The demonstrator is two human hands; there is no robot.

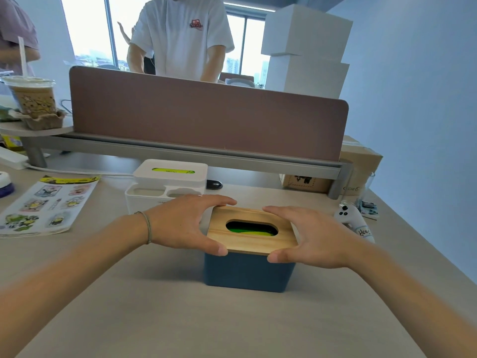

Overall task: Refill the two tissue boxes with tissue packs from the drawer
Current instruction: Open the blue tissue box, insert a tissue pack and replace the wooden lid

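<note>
Green tissue pack mostly hidden under the wooden lid, print on it unreadable.

Blue box, pale wood lid, green, perhaps tissue pack, inside; white box.

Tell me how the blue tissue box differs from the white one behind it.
The blue tissue box has a wooden lid; the white tissue box has a white lid. The left hand and right hand grip the blue box's lid; the white box is untouched. The white box adds front compartments. Both slots show green packaging.
</note>
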